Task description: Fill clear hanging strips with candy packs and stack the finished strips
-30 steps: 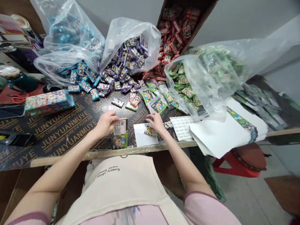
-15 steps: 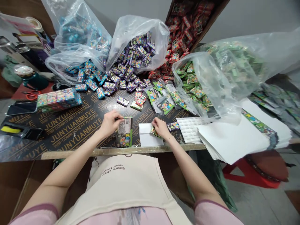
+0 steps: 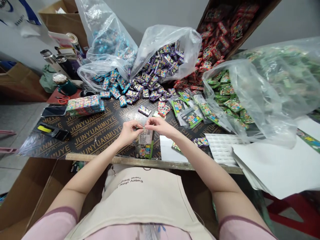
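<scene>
A black and green printed packet (image 3: 144, 150) lies near the table's front edge, its barcode panel towards the top. My left hand (image 3: 130, 130) is closed in a pinch on its upper edge. Beside it, my right hand (image 3: 160, 126) pinches at the same edge, fingertips nearly meeting the left ones; whether it holds anything besides the packet is hidden. Under my right forearm are a white sheet (image 3: 166, 149) and a partly covered green piece (image 3: 175, 146). Just beyond my hands lie red small packs (image 3: 164, 110) and a purple small pack (image 3: 144, 110).
Plastic bags spill blue packs (image 3: 115, 92), purple packs (image 3: 160, 63) and green packs (image 3: 233, 104); red packs (image 3: 208, 53) fill a box behind. Flat printed pouches (image 3: 191, 117), a sticker sheet (image 3: 222, 146) and white paper (image 3: 272, 163) lie rightward. Leftward are a phone (image 3: 53, 111) and scissors (image 3: 62, 99).
My right hand has left the green piece on the white sheet and come left to the packet's upper edge. My left hand stays on the packet. The camera view has turned left.
</scene>
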Demonstrator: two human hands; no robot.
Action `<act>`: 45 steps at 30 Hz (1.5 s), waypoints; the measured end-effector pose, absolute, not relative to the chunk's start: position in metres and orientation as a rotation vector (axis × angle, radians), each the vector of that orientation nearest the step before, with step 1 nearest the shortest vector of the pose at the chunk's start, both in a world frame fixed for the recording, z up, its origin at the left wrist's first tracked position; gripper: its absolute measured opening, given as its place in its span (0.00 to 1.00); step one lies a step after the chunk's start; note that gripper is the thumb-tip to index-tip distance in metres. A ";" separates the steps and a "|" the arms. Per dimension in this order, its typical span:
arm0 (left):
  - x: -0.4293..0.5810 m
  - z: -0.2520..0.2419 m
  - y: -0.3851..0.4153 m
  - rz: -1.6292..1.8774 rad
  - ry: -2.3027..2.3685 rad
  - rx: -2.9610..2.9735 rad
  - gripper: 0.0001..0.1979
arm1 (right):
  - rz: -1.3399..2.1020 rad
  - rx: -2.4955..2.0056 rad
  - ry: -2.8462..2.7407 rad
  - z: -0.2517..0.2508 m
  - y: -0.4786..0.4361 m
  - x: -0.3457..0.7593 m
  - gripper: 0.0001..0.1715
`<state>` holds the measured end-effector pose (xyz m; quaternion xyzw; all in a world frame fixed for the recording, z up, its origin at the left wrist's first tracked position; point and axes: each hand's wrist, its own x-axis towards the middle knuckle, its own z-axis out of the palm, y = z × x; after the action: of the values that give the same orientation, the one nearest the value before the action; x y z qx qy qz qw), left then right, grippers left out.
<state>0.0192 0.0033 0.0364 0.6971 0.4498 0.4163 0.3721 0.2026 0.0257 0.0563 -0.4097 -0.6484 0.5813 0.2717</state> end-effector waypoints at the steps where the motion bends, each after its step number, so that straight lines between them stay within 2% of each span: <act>1: 0.020 0.037 0.002 1.078 1.149 1.800 0.01 | 1.579 -1.103 -1.745 0.054 0.027 0.202 0.18; 10: 0.027 0.034 -0.003 1.153 1.248 1.844 0.06 | 1.599 -1.123 -1.785 0.050 0.036 0.200 0.16; 15: 0.028 0.032 -0.007 1.082 1.223 2.044 0.04 | 1.585 -1.207 -1.516 0.037 0.036 0.195 0.15; 17: 0.019 0.031 -0.005 1.036 1.190 2.130 0.07 | 1.532 -1.238 -1.440 0.032 0.037 0.211 0.18; 19: 0.004 0.026 0.000 0.973 1.257 2.173 0.10 | 1.327 -1.313 -1.458 0.025 0.037 0.244 0.18; 21: -0.015 0.020 0.006 0.850 1.392 2.220 0.13 | 0.960 -1.479 -1.560 0.013 0.031 0.286 0.15; 23: -0.029 0.013 0.012 0.629 1.447 2.366 0.22 | 0.634 -1.724 -1.719 -0.005 0.018 0.326 0.09; 25: -0.033 0.006 0.016 0.341 1.319 2.562 0.36 | 0.535 -1.895 -1.854 -0.026 0.001 0.353 0.07; 27: -0.027 0.000 0.019 0.053 1.075 2.691 0.44 | 0.504 -1.961 -1.937 -0.047 -0.016 0.364 0.08; 30: -0.010 -0.009 0.026 -0.246 0.854 2.707 0.44 | 0.421 -1.924 -1.992 -0.066 -0.032 0.360 0.04; 32: -0.002 -0.014 0.032 -0.295 0.813 2.682 0.43 | 0.397 -1.863 -2.022 -0.070 -0.037 0.355 0.05; 35: 0.002 -0.016 0.042 -0.254 0.769 2.599 0.36 | 0.422 -1.822 -1.978 -0.071 -0.039 0.352 0.06; 37: 0.000 -0.011 0.045 -0.215 0.788 2.499 0.28 | 0.470 -1.828 -1.923 -0.071 -0.039 0.353 0.10; 39: -0.003 -0.002 0.046 -0.078 0.866 2.409 0.24 | 0.523 -1.839 -1.900 -0.072 -0.039 0.355 0.10; 45: -0.008 0.020 0.034 0.635 0.958 1.954 0.31 | 0.559 -1.827 -1.847 -0.074 -0.038 0.353 0.02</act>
<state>-0.0076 0.0340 0.0204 0.7809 0.3827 0.2537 0.4236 0.3531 -0.0378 -0.0743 -0.6674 -0.6748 0.2041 0.2397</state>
